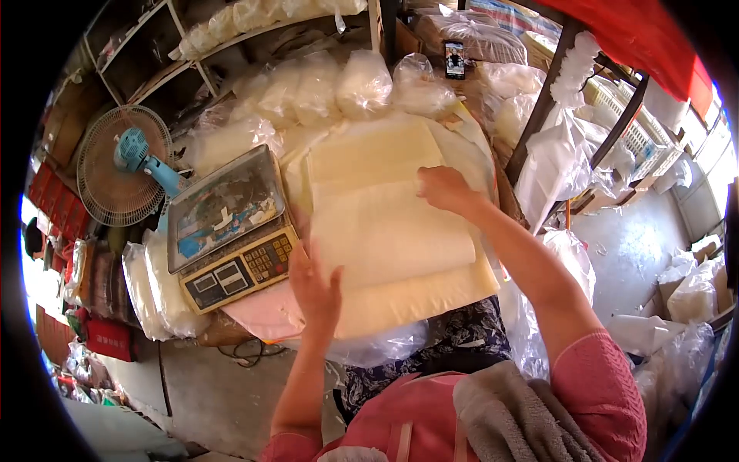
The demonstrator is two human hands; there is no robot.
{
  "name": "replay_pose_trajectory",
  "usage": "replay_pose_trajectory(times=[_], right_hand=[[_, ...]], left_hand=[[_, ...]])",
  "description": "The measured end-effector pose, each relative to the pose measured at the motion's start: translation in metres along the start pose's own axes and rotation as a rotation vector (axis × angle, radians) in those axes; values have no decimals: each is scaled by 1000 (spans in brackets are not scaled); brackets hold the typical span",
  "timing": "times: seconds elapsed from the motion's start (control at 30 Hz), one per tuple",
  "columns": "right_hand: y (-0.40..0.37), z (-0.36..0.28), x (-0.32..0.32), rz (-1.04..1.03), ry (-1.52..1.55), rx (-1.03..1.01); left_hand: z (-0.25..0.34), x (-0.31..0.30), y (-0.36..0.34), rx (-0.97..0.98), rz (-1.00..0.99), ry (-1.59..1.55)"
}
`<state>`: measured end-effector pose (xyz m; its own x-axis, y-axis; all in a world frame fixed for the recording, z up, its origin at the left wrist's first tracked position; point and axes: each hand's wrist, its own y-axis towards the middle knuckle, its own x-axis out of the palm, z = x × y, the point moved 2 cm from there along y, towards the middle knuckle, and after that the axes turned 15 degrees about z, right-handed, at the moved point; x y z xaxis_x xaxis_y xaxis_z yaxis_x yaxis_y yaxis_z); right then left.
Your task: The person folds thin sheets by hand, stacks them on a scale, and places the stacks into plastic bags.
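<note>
A stack of large pale cream sheets [385, 223] lies on the table in front of me, the top sheet partly folded over. My left hand [314, 289] rests flat, fingers spread, on the near left edge of the stack. Further back, my right hand [443, 189] presses on the fold at the stack's right side, fingers curled onto the sheet. Neither hand lifts anything.
A weighing scale [227, 231] with keypad stands left of the stack. A blue fan [123, 173] is at far left. Clear bags of white goods [362, 85] line the table's back. A phone [454, 59] stands behind. More bags crowd the floor at right.
</note>
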<state>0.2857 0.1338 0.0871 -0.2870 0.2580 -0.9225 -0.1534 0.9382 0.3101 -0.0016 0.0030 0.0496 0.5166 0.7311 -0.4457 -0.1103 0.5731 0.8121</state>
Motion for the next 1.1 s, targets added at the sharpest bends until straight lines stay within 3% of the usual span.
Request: replay_pose_trajectory(times=[0.07, 0.17, 0.3, 0.37, 0.43, 0.5, 0.63, 0.73, 0.83, 0.97, 1.1], right_hand=[[17, 5, 38, 19, -48, 24], [31, 8, 71, 66, -219, -95], [61, 21, 71, -45, -155, -13], [94, 57, 83, -5, -23, 32], [140, 88, 36, 240, 42, 329], [201, 165, 45, 591, -74, 242], [290, 267, 60, 426, -98, 514], [331, 305, 82, 383, -92, 584], [364, 338, 106, 423, -30, 591], [384, 334, 103, 530, -59, 621], [399, 312, 81, 767, -115, 500]], left_hand=[[9, 22, -8, 210, -398, 70], [15, 40, -15, 175, -550, 58], [7, 59, -28, 122, -652, 73], [4, 62, -34, 129, -648, 59], [3, 64, -39, 148, -650, 72], [7, 65, -34, 137, -695, 89], [16, 67, -17, 104, -843, 90], [18, 69, -8, 250, -1146, 357], [15, 75, -17, 92, -917, 142], [15, 79, -5, 81, -880, 101], [16, 77, -6, 110, -852, 106]])
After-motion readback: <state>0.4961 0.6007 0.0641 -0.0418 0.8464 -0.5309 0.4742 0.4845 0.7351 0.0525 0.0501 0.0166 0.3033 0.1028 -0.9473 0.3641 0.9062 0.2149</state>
